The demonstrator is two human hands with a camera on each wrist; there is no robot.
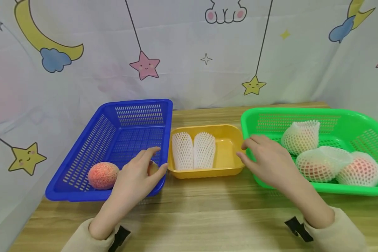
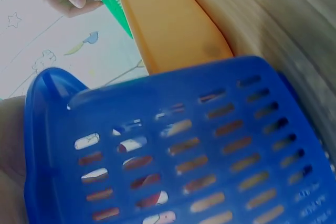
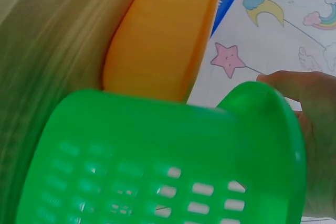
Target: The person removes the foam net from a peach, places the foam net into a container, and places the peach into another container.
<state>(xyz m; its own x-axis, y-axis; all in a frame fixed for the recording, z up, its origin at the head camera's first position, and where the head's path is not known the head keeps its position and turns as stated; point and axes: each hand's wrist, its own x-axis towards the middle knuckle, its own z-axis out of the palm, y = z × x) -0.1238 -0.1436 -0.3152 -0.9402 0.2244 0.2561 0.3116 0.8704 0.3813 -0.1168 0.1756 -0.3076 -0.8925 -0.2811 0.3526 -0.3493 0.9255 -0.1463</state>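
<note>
In the head view, my left hand (image 1: 133, 176) reaches over the near right corner of the blue basket (image 1: 110, 103). A pale yellowish round fruit (image 1: 152, 168) shows between its thumb and fingers, partly hidden by the hand; the fingertips extend past it without visibly closing on it. To the left of that hand lies a red speckled peach-like fruit (image 1: 103, 175). My right hand (image 1: 269, 161) hovers over the left rim of the green basket (image 1: 250, 115), fingers loosely bent, nothing between them. The wrist views mostly show basket walls.
Between the baskets stands a yellow tray (image 1: 228, 152) with two white foam net sleeves (image 1: 182, 150) lying in its left part. Inside the green basket are several net-wrapped fruits (image 1: 318, 166). A wooden table (image 1: 201, 217) carries everything, with a printed cloth (image 1: 189, 84) behind.
</note>
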